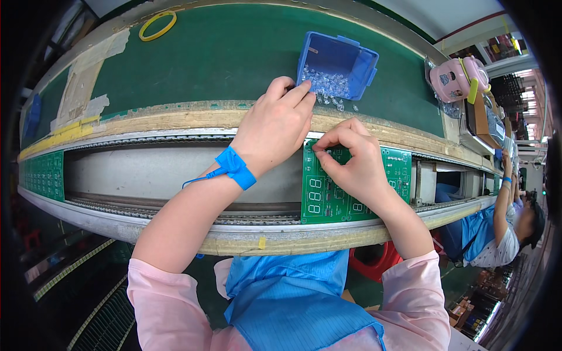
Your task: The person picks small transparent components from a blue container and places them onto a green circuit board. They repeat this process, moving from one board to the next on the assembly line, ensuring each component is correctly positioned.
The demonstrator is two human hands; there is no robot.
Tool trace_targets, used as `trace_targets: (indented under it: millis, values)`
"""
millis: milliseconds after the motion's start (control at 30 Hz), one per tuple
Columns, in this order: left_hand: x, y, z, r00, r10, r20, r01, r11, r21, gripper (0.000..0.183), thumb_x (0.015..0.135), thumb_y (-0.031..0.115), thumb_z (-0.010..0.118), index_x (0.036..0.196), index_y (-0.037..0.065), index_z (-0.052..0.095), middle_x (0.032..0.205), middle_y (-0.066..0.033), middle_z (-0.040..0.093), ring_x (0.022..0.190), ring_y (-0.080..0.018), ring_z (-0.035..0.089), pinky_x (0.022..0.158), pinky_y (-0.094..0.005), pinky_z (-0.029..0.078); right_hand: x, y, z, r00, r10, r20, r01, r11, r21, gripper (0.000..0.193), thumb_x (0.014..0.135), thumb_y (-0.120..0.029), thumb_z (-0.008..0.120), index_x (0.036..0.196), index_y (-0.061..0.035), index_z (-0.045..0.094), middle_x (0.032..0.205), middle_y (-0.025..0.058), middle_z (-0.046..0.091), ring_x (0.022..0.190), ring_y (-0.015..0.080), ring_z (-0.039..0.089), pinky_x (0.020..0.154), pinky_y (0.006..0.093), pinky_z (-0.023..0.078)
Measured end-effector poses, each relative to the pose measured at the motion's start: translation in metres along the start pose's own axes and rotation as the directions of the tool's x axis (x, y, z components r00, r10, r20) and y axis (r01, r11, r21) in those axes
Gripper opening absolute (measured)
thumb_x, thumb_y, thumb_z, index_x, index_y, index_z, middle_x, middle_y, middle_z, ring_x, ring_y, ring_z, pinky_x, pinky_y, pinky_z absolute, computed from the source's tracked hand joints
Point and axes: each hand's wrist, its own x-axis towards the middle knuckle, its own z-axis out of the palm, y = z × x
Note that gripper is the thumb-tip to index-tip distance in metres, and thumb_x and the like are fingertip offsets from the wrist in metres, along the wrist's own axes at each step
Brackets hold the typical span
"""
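A green circuit board (319,216) with white digit outlines lies across the conveyor rails in front of me. Over its upper left part, my right hand (357,161) has thumb and forefinger pinched together; whatever is between them is too small to make out. My left hand (278,120), wearing a blue wrist strap (236,168) with a cord, reaches to the near left edge of a blue bin (366,61). Its curled fingertips touch the small clear plastic parts (333,82) there, and the thumb is hidden. Some of these parts have spilled onto the green mat.
Another green circuit board (44,175) sits on the rails at far left. On the green mat (222,47) lies a yellow tape ring (157,26). A pink container (459,79) stands at the right end. Beyond it, a co-worker (489,234) sits along the line.
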Motion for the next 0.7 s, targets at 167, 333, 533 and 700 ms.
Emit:
trace_targets:
  millis: [167,333,533,700]
  values:
    - [0.0,0.0,0.0,1.0,0.0,0.001,0.0,1.0,-0.003,0.032,0.087,0.01,0.065,0.116,-0.004,0.065,0.128,-0.0156,0.061,0.116,-0.0363,0.052,0.097,-0.0409,0.05,0.003,-0.001,-0.002,0.998,-0.052,-0.019,0.052,0.998,-0.025,0.022,0.072,0.004,0.071,0.094,-0.0016,0.07,0.087,0.0106,0.068,0.089,0.0254,0.065,0.077,0.0354,0.054]
    - [0.0,0.0,-0.001,1.0,0.009,-0.002,-0.009,1.0,0.006,0.032,0.087,0.009,0.064,0.116,-0.004,0.065,0.128,-0.0159,0.061,0.117,-0.0365,0.052,0.097,-0.0411,0.05,0.008,0.002,-0.016,0.997,-0.01,-0.082,0.012,1.0,0.018,0.019,0.077,0.0,0.071,0.095,-0.0012,0.07,0.089,0.0111,0.068,0.084,0.0246,0.066,0.073,0.0338,0.055]
    - [0.001,0.001,0.0,1.0,0.01,-0.002,-0.01,1.0,0.007,0.032,0.087,0.009,0.064,0.116,-0.005,0.065,0.128,-0.016,0.061,0.117,-0.0366,0.052,0.097,-0.0412,0.05,0.016,0.035,-0.031,0.974,0.024,-0.224,-0.096,0.945,-0.314,0.014,0.085,-0.007,0.068,0.097,-0.0002,0.072,0.096,0.0116,0.066,0.093,0.0285,0.063,0.081,0.0381,0.051]
    - [0.001,0.001,-0.001,1.0,0.007,-0.004,-0.007,1.0,0.0,0.031,0.088,0.009,0.064,0.116,-0.004,0.065,0.128,-0.0159,0.061,0.117,-0.0365,0.052,0.097,-0.0411,0.05,0.018,0.043,-0.034,0.982,-0.009,-0.187,-0.06,0.931,-0.36,0.013,0.088,-0.004,0.066,0.099,0.0017,0.072,0.093,0.0098,0.066,0.081,0.0225,0.063,0.07,0.031,0.05]
